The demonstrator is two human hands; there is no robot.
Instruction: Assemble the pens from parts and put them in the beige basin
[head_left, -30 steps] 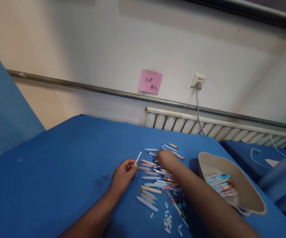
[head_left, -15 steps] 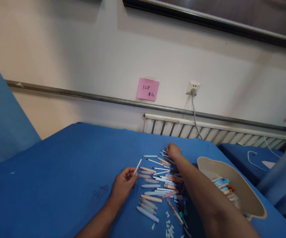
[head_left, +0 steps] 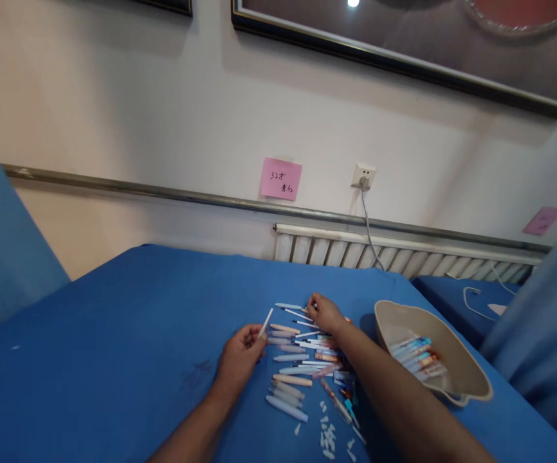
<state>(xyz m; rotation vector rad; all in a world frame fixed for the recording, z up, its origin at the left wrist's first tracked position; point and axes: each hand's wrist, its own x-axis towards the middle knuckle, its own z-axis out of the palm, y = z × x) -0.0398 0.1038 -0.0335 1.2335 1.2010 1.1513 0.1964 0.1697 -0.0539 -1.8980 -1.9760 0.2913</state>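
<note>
My left hand [head_left: 242,350] is closed around a slim white pen tube [head_left: 265,322], which points up and to the right. It is left of the rows of pens on the blue cloth. Over the far end of these rows, my right hand [head_left: 325,313] has its fingers pinched together low on the cloth; what is between them, if anything, is hidden. Beside its fingertips lies a pale blue pen barrel [head_left: 289,306]. Thin white refills [head_left: 306,324] with dark tips lie among peach barrels [head_left: 292,380], grey ones and light blue ones [head_left: 286,408].
A beige bin [head_left: 471,370] holding several assembled pens [head_left: 416,355] stands right of my right forearm. Small white pen tips [head_left: 327,437] are scattered near the front. Behind the blue-covered table [head_left: 114,360] are a radiator [head_left: 317,248] and a plugged-in cable [head_left: 368,225].
My right hand has come back left and nearer from the far edge of the refills, onto the peach barrel there. My left hand keeps the white tube almost in place. The view has shifted slightly.
</note>
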